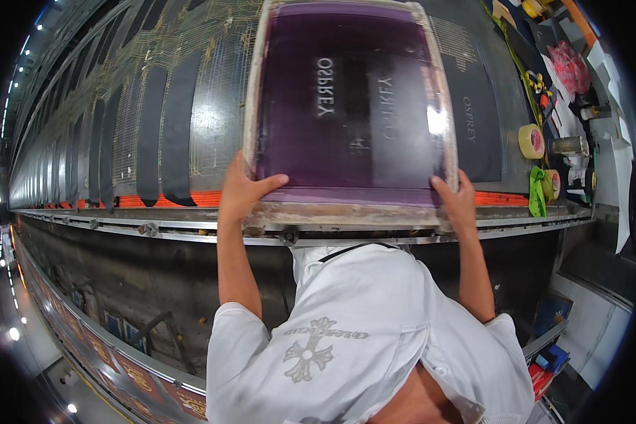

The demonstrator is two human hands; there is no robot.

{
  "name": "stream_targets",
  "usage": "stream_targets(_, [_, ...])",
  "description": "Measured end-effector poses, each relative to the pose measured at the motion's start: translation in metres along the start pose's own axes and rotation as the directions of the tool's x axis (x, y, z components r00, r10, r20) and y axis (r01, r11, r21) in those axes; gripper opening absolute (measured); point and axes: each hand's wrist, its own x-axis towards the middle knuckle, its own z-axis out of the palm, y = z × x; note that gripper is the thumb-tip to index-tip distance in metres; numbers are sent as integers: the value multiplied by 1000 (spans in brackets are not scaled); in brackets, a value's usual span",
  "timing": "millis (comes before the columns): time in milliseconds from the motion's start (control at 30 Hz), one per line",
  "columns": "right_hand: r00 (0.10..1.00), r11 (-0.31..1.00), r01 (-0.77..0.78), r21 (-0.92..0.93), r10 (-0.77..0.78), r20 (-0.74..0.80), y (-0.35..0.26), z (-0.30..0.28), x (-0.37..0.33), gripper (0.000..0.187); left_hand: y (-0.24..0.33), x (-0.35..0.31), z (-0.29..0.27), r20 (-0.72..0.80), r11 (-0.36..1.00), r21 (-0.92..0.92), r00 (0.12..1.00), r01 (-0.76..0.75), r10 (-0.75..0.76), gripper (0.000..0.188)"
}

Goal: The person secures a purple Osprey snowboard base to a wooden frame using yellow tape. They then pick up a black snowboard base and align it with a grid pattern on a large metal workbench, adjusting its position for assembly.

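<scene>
A screen printing frame [346, 214] with a purple mesh [304, 148] lies across the long table in front of me, lettering showing in the mesh. My left hand [247, 189] grips its near left corner, thumb over the top face and fingers round the outer side. At the near right corner, my right hand [459, 201] holds it the same way, its fingers partly hidden by the frame edge. A dark fabric piece [484, 120] with pale lettering sticks out from beneath the frame's right side.
Several dark fabric strips [182, 106] lie on the table to the left. A metal rail [148, 228] and an orange strip [208, 198] follow the near edge. At right are tape rolls [531, 141], a green ribbon [537, 191] and a pink plastic bag [569, 67].
</scene>
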Motion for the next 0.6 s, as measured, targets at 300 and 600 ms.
stream_targets(300, [998, 890, 26, -455, -46, -33, 11, 56, -4, 51, -50, 4, -5, -51, 984, 130, 992, 122, -116, 73])
stream_targets(600, [824, 680, 218, -700, -513, -242, 25, -86, 53, 26, -65, -53, 1, 1, 543, 798, 902, -261, 432, 62])
